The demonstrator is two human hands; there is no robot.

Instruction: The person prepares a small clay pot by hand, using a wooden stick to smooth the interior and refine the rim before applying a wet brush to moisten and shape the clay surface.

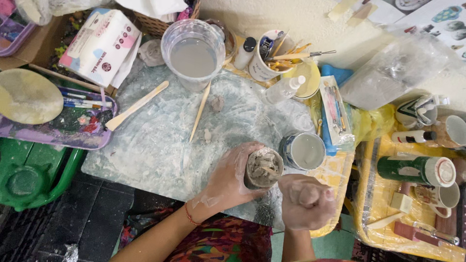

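Fingers of our left hand (228, 177) wrap the rough grey clay cylinder (262, 168); our right hand (307, 201), clay-smeared, clenches a thin stick (268, 171) inside it.

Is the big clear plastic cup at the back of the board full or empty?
Nearly full: the clear cup stands upright with cloudy grey water close to its rim.

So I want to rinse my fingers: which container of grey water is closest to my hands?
The small blue-rimmed cup, right beside the clay-filled cup in your left hand; the big clear tub sits at the board's far edge.
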